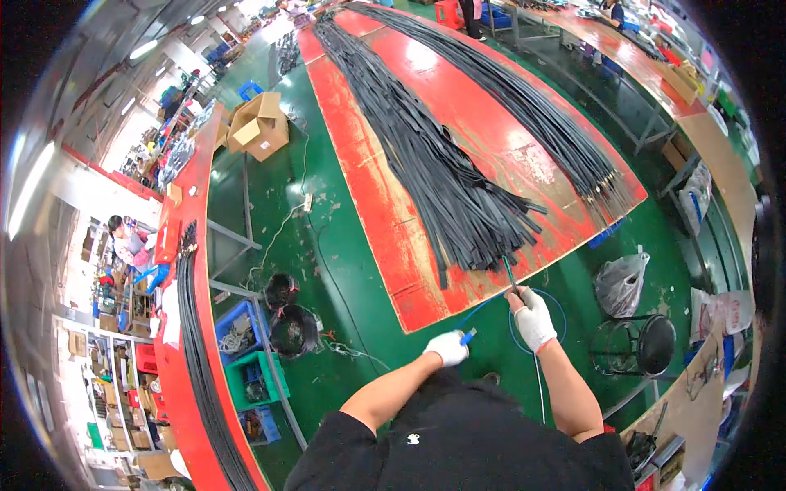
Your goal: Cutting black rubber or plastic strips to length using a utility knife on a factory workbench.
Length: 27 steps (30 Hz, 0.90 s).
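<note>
Item: thin blue cable, smooth round plastic sheath, held between both our gloved hands

Left hand: white knit glove, grip closed on the near end of the blue cable, a short blue stub showing past the fingers. From this grip the cable runs up and to the right, toward the other hand

Right hand: white knit glove, grip closed where the blue cable meets a slim dark rod or strip end; which of the two the fingers pinch we cannot tell. The rod points up and away from this grip, its long axis nearly in line with the bundle beyond. The right hand is the nearer of the two to the bundle; the left sits lower and further back. A slack loop of the cable hangs around and below the right wrist

Bundle of black strips: long, flat, matt, rubber-like lengths lying lengthwise on the red bench, fanned ends just above the right grip, reaching the bench edge

Second bundle of black cables: rounder, with pale metal tips, to the right of the first, well apart from both grips

Also present: green floor; black stool right of the right hand; grey plastic bag above it; open cardboard box far off to the upper left
</note>
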Each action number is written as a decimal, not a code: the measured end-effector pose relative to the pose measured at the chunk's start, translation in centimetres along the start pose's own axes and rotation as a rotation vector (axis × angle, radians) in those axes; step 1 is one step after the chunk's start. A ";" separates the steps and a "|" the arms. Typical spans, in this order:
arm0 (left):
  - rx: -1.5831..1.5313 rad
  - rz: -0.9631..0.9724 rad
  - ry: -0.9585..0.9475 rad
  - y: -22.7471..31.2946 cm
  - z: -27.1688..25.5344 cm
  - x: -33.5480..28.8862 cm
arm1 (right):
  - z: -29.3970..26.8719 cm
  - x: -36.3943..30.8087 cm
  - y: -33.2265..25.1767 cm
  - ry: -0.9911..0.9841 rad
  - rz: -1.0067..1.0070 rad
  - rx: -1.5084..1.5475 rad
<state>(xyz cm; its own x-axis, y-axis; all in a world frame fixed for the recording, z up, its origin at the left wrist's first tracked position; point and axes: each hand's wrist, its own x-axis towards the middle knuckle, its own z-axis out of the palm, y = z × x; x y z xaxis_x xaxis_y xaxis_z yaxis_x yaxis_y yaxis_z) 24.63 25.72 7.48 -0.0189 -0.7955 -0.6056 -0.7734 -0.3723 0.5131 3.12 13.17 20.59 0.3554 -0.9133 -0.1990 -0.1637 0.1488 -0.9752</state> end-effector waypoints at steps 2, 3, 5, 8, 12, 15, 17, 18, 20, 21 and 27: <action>0.044 -0.175 0.095 0.1 -5.6 2.2 | -0.6 0.5 3.0 0.006 0.096 -0.051; -0.038 -0.183 0.251 -0.2 -7.6 3.1 | -0.5 0.5 4.1 0.055 0.168 -0.036; -0.080 -0.256 0.292 -0.1 -12.6 5.7 | 0.0 0.0 5.7 0.092 0.168 -0.011; -0.211 -0.282 0.105 -2.2 -16.6 12.0 | 0.7 -0.8 7.7 0.079 0.151 -0.140; -0.202 -0.206 0.217 -0.2 -19.6 18.1 | 1.7 -0.8 8.0 0.164 0.221 -0.123; -0.265 -0.210 0.441 2.3 -22.0 22.8 | 1.7 -0.6 7.2 0.214 0.235 -0.232; -0.289 -0.257 0.558 2.1 -24.5 26.2 | 2.2 0.2 6.1 0.211 0.239 -0.238; -0.255 -0.313 0.553 3.7 -25.5 27.5 | 1.7 0.2 6.5 0.216 0.251 -0.244; -0.331 -0.333 0.585 4.7 -27.9 30.4 | 1.2 0.5 7.1 0.201 0.238 -0.249; -0.341 -0.346 0.607 5.8 -28.8 31.7 | 0.8 0.6 7.8 0.207 0.218 -0.241; -0.307 -0.483 0.740 10.1 -34.0 38.3 | -1.5 2.7 9.1 0.171 0.244 -0.242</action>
<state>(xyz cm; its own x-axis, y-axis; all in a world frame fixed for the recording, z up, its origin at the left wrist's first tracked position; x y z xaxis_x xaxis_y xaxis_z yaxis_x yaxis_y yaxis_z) 37.57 -24.75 10.15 0.7505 -0.5846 -0.3081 -0.3890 -0.7678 0.5091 1.25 11.49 11.28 0.1242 -0.9152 -0.3834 -0.4439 0.2943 -0.8464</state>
